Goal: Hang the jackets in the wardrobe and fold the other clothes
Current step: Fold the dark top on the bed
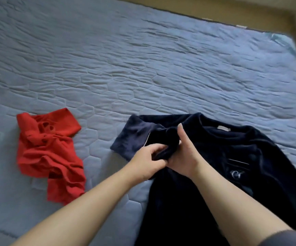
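Observation:
A dark navy top with a small pale logo on the chest lies spread on the bed, its collar away from me. Its left sleeve sticks out to the left and is partly turned over. My left hand grips a bunched fold of that sleeve near the shoulder. My right hand holds the same bunch from the right, thumb pointing up. A crumpled red garment lies to the left, apart from both hands.
The grey-blue quilted bed cover stretches wide beyond the clothes. The bed's far edge and a brownish floor run along the top right.

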### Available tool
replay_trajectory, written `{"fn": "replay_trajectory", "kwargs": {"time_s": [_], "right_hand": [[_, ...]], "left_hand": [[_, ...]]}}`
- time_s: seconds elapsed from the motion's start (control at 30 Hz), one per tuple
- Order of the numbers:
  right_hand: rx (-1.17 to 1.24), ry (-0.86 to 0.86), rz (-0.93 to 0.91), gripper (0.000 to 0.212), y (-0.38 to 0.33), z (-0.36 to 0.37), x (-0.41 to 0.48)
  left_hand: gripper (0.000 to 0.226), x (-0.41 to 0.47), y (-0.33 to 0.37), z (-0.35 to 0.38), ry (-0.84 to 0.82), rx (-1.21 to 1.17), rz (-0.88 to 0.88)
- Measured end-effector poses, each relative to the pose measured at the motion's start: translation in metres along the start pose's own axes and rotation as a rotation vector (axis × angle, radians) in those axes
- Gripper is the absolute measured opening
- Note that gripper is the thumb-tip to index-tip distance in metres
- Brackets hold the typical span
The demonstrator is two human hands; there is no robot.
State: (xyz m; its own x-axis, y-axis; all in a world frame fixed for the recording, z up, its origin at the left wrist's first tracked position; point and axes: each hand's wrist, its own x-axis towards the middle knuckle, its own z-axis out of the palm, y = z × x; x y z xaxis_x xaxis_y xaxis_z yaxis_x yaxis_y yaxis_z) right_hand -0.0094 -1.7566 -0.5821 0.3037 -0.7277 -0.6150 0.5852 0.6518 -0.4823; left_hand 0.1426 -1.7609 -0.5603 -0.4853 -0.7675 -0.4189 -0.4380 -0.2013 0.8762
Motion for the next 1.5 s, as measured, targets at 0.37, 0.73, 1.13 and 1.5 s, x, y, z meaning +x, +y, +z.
{"fn": "replay_trajectory", "kwargs": {"time_s": [0.37,0.73,1.13,1.5], "right_hand": [[0.0,0.574,-0.09,0.025,-0.008,-0.199,-0.182],[-0.116,1.005,0.054,0.025,0.087,-0.341,-0.242],[-0.967,1.121,0.162,0.045,0.048,-0.345,-0.203],[-1.178,1.256,0.291,0.017,0.068,-0.362,-0.201]], "left_hand": [[0.03,-0.021,0.049,0.238,-0.25,0.064,0.048],[0.012,-0.004,-0.063,0.304,-0.095,0.156,-0.641],[0.049,0.068,-0.073,0.232,0.539,-0.568,-0.62],[0.038,0.094,-0.093,0.18,0.615,-0.895,-0.46]]}}
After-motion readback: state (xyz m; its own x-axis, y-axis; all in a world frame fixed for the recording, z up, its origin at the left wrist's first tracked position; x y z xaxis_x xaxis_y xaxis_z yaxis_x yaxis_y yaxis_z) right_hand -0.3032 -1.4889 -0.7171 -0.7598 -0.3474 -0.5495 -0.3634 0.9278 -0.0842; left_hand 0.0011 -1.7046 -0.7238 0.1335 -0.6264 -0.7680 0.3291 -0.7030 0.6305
